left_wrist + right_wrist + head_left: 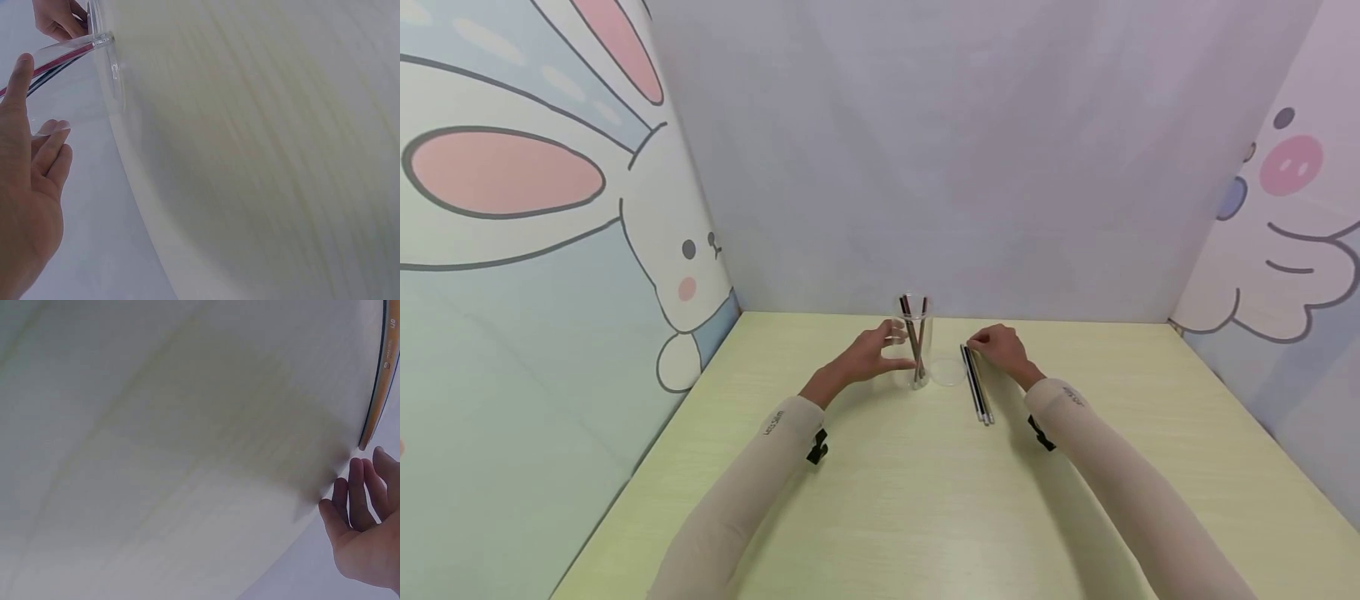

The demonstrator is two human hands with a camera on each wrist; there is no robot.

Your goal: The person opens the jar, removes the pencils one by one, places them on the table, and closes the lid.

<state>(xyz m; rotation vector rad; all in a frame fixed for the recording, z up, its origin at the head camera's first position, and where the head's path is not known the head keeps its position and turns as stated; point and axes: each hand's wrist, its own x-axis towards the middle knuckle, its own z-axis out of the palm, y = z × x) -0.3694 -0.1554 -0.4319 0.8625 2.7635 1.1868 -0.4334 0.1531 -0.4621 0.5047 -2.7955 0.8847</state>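
Note:
A clear cup point(927, 333) stands upright on the table with dark and reddish pencils point(922, 329) leaning inside it. My left hand point(871, 354) holds the cup from its left side. In the left wrist view its thumb lies along one side of the cup and the fingers point(59, 156) curve at the other. Right of the cup, several pencils point(976, 387) lie side by side on the table, one with an orange barrel point(377, 403). My right hand point(1002, 348) is at their far ends, fingers bent loosely. The right wrist view shows no pencil clearly between its fingertips.
A clear, flat round piece point(948, 372) lies on the table between the cup and the loose pencils. The pale wood-grain table point(895, 500) meets a grey curtain point(985, 167) at the back. Cartoon-printed panels point(550, 375) flank the table.

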